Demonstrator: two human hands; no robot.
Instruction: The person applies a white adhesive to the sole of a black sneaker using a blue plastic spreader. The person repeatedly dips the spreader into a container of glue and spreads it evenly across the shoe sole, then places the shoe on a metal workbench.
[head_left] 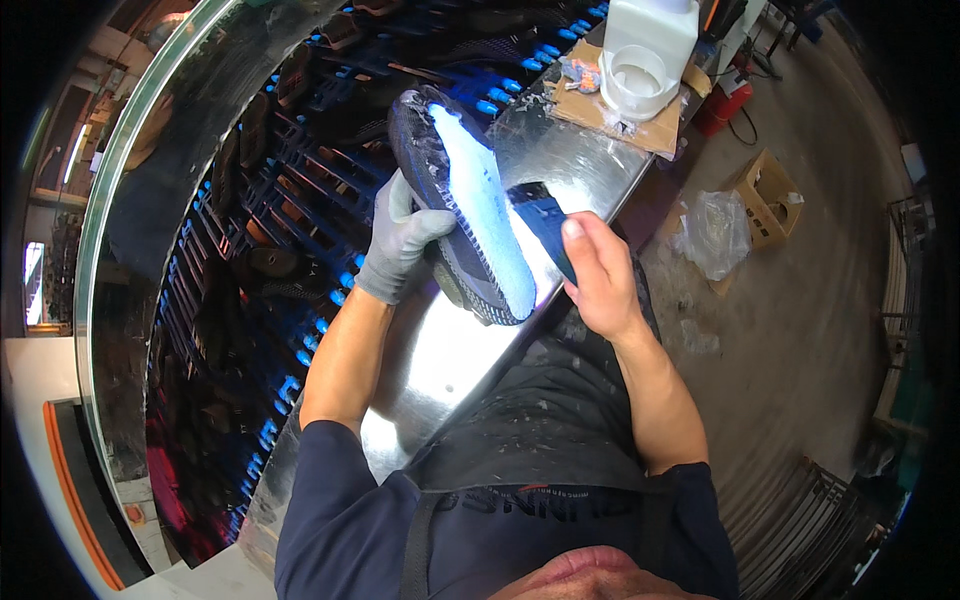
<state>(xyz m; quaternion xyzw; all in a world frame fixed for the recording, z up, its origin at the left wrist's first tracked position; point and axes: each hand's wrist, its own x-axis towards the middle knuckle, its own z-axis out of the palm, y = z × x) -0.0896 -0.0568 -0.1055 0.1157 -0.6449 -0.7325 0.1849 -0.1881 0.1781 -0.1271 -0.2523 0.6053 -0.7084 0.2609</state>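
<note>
My left hand (402, 238), in a grey glove, grips a dark knit shoe upper (472, 185) by its side. The upper is held up at a slant with its underside showing, and that underside glows pale blue-white under the light. Close to its right edge, my bare right hand (605, 275) pinches a flat dark blue piece (548, 228) between thumb and fingers. The piece's far end is black and shiny; its exact kind I cannot make out. Whether it touches the upper is unclear.
A shiny metal ledge (440, 350) runs beneath my hands. Beyond it, a rack (290, 190) with blue-tipped rods carries dark shoe parts. A white container (640, 85) stands on cardboard at the far right. On the floor are an open carton (765, 205) and a plastic bag (718, 235).
</note>
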